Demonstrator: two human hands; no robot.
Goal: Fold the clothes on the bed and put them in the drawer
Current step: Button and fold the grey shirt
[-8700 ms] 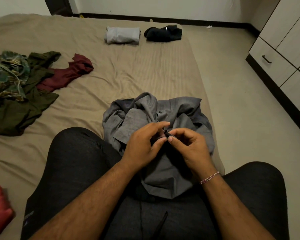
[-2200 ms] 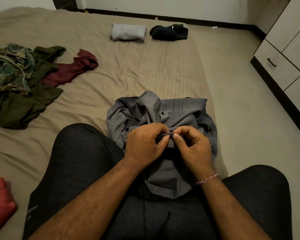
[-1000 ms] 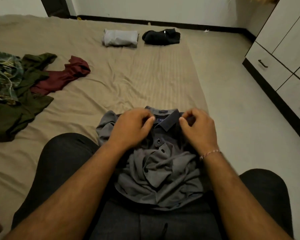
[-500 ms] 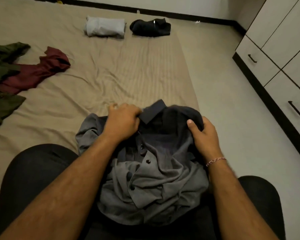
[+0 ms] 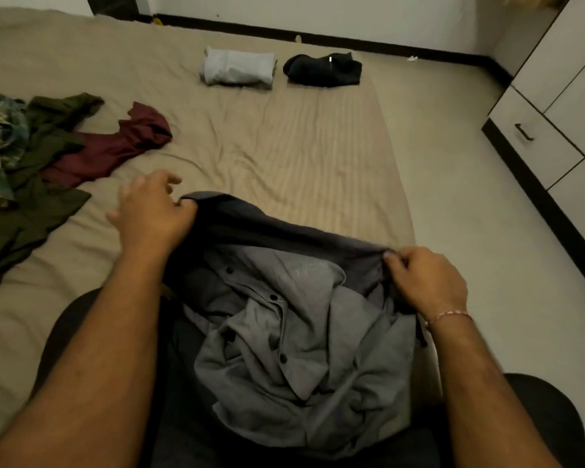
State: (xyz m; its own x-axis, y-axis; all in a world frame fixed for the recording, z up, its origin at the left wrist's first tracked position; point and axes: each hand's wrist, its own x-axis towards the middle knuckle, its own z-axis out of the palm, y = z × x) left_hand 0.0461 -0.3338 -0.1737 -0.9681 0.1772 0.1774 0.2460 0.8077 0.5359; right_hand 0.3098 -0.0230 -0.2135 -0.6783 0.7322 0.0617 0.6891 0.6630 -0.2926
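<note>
Grey button shirt [image 5: 294, 349] bunched on person's lap at near edge of bed [image 5: 284, 157], top edge pulled taut btwn both hands. Left hand [image 5: 152, 214] pinches the shirt's upper-left corner w/ thumb + curled fingers; right hand [image 5: 426, 278] grips the upper-right corner, fingers curled round fabric. Far side of bed: folded pale grey garment [image 5: 238, 67] beside folded black garment [image 5: 323, 69]. Left: maroon shirt [image 5: 115, 146], olive clothes [image 5: 38, 184], unfolded. Drawer unit [image 5: 534, 136] at right, shut.

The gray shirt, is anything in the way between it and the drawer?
Nothing visible blocks it. The gray shirt lies crumpled on the lap, held by the left hand and right hand. Only bare floor separates the bed from the shut drawer.
</note>
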